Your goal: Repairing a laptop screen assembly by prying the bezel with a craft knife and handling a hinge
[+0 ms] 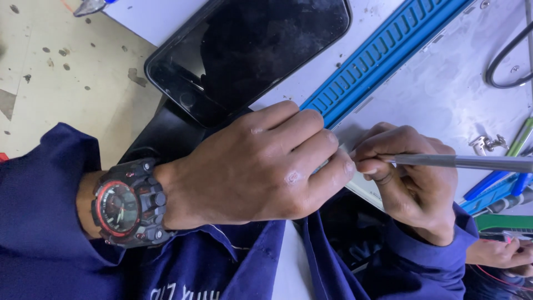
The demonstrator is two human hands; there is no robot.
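My left hand (261,166), with a black and red wristwatch (126,204) on the wrist, is curled into a fist over a small pale part (340,149). My fingers hide most of that part. My right hand (413,180) sits just to its right, knuckles almost touching it. It pinches a slim grey metal tool (466,162) whose shaft runs off to the right. The tool's tip is hidden between my two hands. A phone with a dark screen (250,50) lies just beyond my left hand.
A blue ribbed strip (383,53) runs diagonally across the grey worktop (444,94). On the right are blue and green tools (508,178), a small metal clip (487,144) and a black cable (502,61). Another person's hand (499,254) is at the lower right, near red wire.
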